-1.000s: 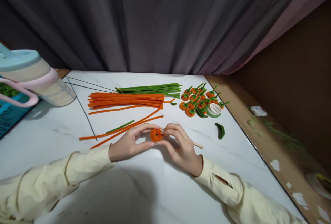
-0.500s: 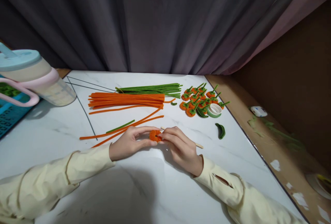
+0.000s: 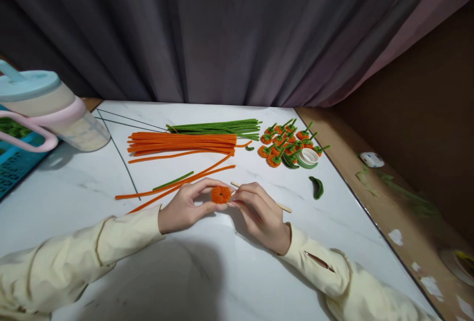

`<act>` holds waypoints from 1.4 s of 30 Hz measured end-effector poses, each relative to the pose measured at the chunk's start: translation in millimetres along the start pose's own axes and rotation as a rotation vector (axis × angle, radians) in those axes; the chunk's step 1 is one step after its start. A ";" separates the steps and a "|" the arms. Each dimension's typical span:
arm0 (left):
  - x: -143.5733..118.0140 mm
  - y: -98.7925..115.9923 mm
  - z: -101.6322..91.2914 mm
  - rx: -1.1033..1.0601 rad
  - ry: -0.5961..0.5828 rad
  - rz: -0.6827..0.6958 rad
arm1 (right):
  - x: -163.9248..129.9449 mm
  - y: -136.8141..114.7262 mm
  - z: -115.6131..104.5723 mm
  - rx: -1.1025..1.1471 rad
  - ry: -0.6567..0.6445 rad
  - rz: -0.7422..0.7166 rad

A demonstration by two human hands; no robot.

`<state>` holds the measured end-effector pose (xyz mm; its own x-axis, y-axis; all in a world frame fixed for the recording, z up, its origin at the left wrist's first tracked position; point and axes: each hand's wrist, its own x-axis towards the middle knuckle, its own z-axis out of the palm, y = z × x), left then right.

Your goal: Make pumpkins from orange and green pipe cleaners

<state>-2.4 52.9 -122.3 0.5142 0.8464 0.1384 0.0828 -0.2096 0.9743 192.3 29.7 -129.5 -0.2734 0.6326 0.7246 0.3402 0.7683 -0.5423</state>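
Between the thumb and fingers of my left hand [image 3: 185, 206] is a small round orange pipe-cleaner pumpkin [image 3: 221, 194], its ribbed face with a dark centre hole turned toward me. My right hand [image 3: 259, 212] is closed in a pinch at the pumpkin's right edge; whatever its fingertips hold is hidden. A thin wooden stick [image 3: 285, 207] lies behind the right hand, partly covered by it. Left of the hands lie loose orange pipe cleaners [image 3: 148, 193] and a short green piece [image 3: 173, 180].
Bundles of orange [image 3: 181, 143] and green pipe cleaners [image 3: 218, 127] lie farther back. At back right sit several stemmed pumpkins [image 3: 274, 160], a tape roll [image 3: 308, 157] and a curled green piece [image 3: 317, 187]. A tumbler [image 3: 85, 123] and teal basket [image 3: 22, 168] stand left.
The pumpkin has turned so its centre hole faces me more squarely. The right fingertips have drawn back slightly from its face to its right edge.
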 end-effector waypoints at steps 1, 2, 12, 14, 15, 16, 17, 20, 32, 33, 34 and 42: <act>-0.2 0.6 0.3 -0.004 -0.001 -0.014 | -0.1 0.0 0.0 0.001 -0.001 0.000; -0.4 0.9 0.6 -0.009 -0.001 -0.028 | -0.2 0.0 0.1 0.002 0.000 0.001; -1.5 -3.2 4.4 0.018 0.092 0.000 | 0.1 0.0 2.3 -0.082 -0.001 -0.005; -1.4 -2.3 5.3 0.026 0.094 -0.007 | 0.0 0.1 3.0 -0.084 0.001 -0.004; -1.4 -1.7 5.8 0.032 0.094 -0.005 | -0.2 0.2 3.3 -0.082 0.002 -0.003; -1.5 -1.2 6.4 0.040 0.094 0.000 | -0.4 0.4 3.5 -0.081 -0.001 -0.003; -1.7 -0.8 7.0 0.049 0.096 0.006 | -0.8 0.5 3.7 -0.081 -0.007 -0.004; -2.1 -0.2 8.3 0.066 0.115 0.030 | -1.7 1.3 3.8 -0.087 -0.024 -0.014; -2.1 -0.8 8.8 0.101 0.134 0.133 | -2.8 0.7 4.2 -0.098 -0.012 -0.033; -2.2 -1.1 8.9 0.101 0.135 0.135 | -2.6 0.1 4.1 -0.096 -0.004 -0.026; -2.3 -1.2 8.9 0.102 0.134 0.133 | -2.4 -0.5 4.0 -0.096 0.004 -0.019; -2.9 -2.2 8.2 0.147 0.127 0.217 | -2.4 -2.3 5.2 -0.085 0.011 -0.016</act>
<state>3.0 46.8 -126.3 0.4236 0.8265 0.3708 0.1104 -0.4534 0.8845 187.5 26.9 -132.2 -0.2700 0.6186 0.7378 0.4107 0.7671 -0.4928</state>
